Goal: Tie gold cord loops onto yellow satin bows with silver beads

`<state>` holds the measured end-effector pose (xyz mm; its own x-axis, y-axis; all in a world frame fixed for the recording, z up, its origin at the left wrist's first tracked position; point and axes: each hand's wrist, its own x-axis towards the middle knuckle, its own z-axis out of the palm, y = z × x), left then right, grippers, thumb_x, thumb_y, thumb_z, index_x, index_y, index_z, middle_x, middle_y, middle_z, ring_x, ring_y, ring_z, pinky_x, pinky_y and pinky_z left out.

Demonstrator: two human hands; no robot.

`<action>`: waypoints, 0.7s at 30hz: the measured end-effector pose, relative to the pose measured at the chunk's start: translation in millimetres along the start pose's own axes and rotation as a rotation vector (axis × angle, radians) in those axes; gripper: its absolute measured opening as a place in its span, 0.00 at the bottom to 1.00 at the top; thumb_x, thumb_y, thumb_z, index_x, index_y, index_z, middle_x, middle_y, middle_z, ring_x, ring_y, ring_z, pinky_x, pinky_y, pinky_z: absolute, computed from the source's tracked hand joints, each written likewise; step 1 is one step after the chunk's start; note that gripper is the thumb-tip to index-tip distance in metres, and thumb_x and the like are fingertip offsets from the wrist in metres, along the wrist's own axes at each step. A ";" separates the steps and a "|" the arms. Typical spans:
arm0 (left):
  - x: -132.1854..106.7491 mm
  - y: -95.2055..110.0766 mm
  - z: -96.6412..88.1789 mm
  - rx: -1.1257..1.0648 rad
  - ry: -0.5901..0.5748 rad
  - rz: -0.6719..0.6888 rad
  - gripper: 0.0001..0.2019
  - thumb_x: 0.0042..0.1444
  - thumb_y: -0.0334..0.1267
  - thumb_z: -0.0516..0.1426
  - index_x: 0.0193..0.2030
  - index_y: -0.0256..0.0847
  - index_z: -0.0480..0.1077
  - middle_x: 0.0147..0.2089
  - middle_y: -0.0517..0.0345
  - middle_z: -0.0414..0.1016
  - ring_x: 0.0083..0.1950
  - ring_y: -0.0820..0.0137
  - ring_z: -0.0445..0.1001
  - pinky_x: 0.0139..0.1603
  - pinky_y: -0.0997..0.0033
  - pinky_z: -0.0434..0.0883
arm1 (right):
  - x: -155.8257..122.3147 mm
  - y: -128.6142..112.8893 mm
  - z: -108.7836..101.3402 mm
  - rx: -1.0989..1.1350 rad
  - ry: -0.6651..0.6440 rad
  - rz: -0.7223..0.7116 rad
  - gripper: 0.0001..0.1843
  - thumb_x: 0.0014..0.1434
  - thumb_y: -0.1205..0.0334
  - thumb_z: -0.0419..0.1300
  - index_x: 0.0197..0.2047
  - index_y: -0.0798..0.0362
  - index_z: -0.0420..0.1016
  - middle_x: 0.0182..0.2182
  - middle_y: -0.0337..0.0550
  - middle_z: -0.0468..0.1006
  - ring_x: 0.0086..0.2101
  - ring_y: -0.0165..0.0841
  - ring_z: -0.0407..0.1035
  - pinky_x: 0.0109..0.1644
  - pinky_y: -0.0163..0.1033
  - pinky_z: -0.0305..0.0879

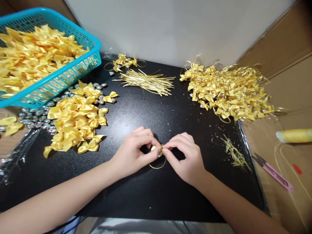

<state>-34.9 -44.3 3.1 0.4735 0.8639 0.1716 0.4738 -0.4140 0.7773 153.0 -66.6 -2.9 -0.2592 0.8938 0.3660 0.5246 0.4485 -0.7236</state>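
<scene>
At the middle of the black table, my left hand pinches a small yellow ribbon bow, mostly hidden by the fingers. A thin gold cord loop hangs below it, and a bit of silver bead shows between the hands. My right hand meets it from the right, thumb and forefinger closed on the cord by the bow. To the left lies a pile of yellow ribbon bows beside silver beads. Cut gold cords lie in a bundle farther back.
A turquoise basket full of bows stands back left. Finished bows with loops are heaped back right, and a few more bows lie by the wall. Cord scraps and pink-handled thread snips are at right, near a yellow roll.
</scene>
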 end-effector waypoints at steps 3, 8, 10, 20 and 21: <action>-0.7 0.8 -0.2 -0.007 -0.006 0.024 0.07 0.56 0.32 0.58 0.28 0.39 0.74 0.25 0.61 0.68 0.30 0.73 0.64 0.35 0.71 0.60 | 0.5 -0.3 2.1 0.058 -0.014 0.044 0.05 0.58 0.69 0.61 0.31 0.51 0.74 0.27 0.38 0.78 0.31 0.32 0.69 0.40 0.43 0.60; -0.9 0.1 -1.5 -0.016 -0.033 0.023 0.06 0.57 0.32 0.58 0.29 0.40 0.75 0.26 0.61 0.69 0.31 0.72 0.64 0.35 0.70 0.61 | 3.2 1.1 -0.2 0.085 -0.062 0.089 0.05 0.57 0.69 0.62 0.31 0.51 0.74 0.28 0.37 0.78 0.32 0.32 0.69 0.41 0.43 0.60; -1.0 -1.0 -1.4 -0.016 -0.050 0.011 0.06 0.57 0.33 0.58 0.30 0.40 0.76 0.26 0.61 0.69 0.31 0.72 0.65 0.35 0.70 0.61 | 3.7 1.4 -0.7 0.076 -0.080 0.105 0.05 0.57 0.69 0.63 0.30 0.51 0.74 0.28 0.37 0.78 0.32 0.32 0.69 0.42 0.43 0.60; -1.3 2.5 -3.7 0.035 -0.057 0.023 0.07 0.56 0.33 0.58 0.30 0.40 0.77 0.25 0.60 0.70 0.30 0.72 0.64 0.35 0.70 0.61 | 3.6 -2.5 -2.4 0.011 -0.142 0.123 0.05 0.55 0.70 0.62 0.29 0.51 0.72 0.27 0.35 0.76 0.33 0.31 0.67 0.42 0.41 0.57; -1.6 2.9 -3.9 0.038 -0.058 0.027 0.07 0.56 0.33 0.58 0.30 0.40 0.77 0.25 0.60 0.70 0.30 0.72 0.64 0.35 0.70 0.60 | 3.5 -3.1 -2.6 0.008 -0.148 0.122 0.05 0.54 0.70 0.62 0.29 0.52 0.72 0.27 0.35 0.76 0.33 0.31 0.67 0.43 0.41 0.57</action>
<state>-37.1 -45.8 7.4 0.5281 0.8348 0.1556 0.4881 -0.4483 0.7489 152.7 -64.8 2.2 -0.3111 0.9321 0.1858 0.5527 0.3365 -0.7624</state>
